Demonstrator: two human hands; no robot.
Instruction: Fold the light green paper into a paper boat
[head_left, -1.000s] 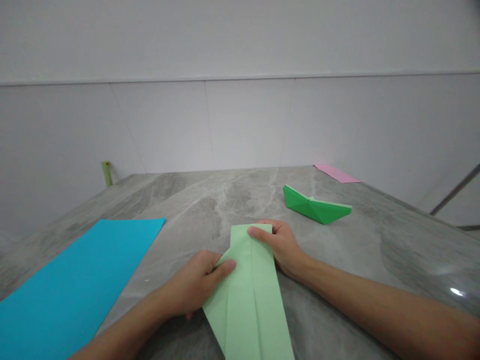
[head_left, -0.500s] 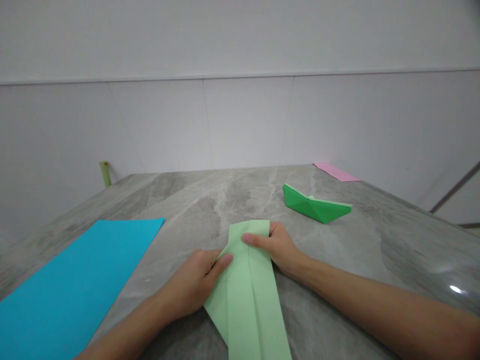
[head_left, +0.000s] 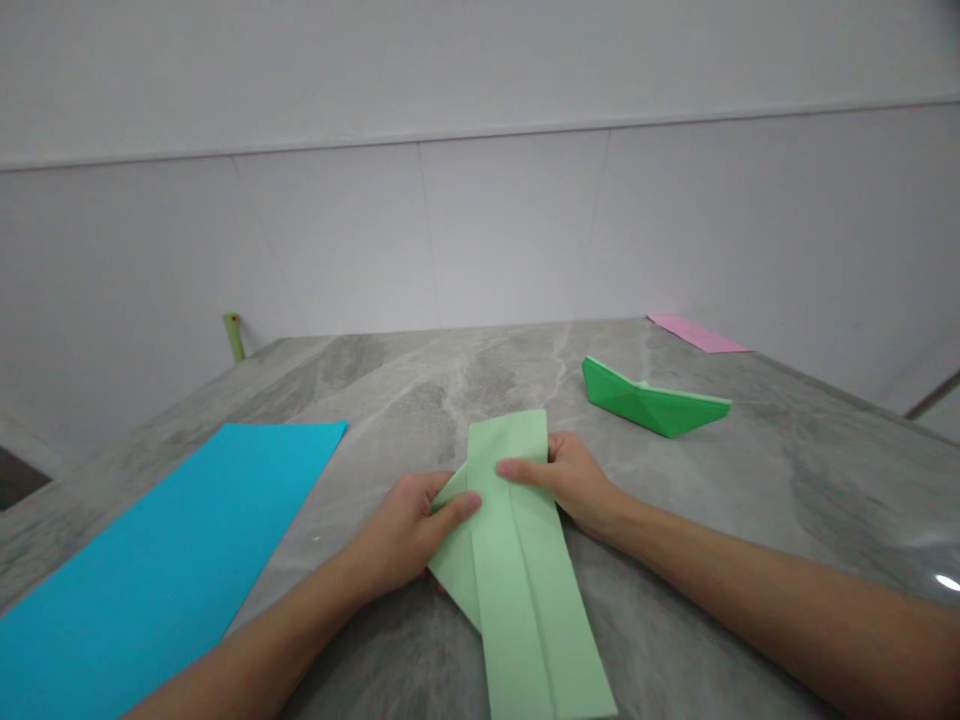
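Observation:
A long, light green folded paper strip lies on the grey marble table in front of me. My left hand pinches its left flap, thumb on top and fingers curled under the edge. On the strip's right side my right hand grips near the far end, its index finger pressing across the paper's top face. Both hands are closed on the paper.
A cyan sheet lies flat at the left. At the right rear rests a dark green folded paper boat, and behind it a pink sheet near the table's far corner. A small green stick stands by the white wall.
The paper strip's far end has slid a little away from me, and my right hand's finger has moved down along it. Both hands stay gripped on the paper.

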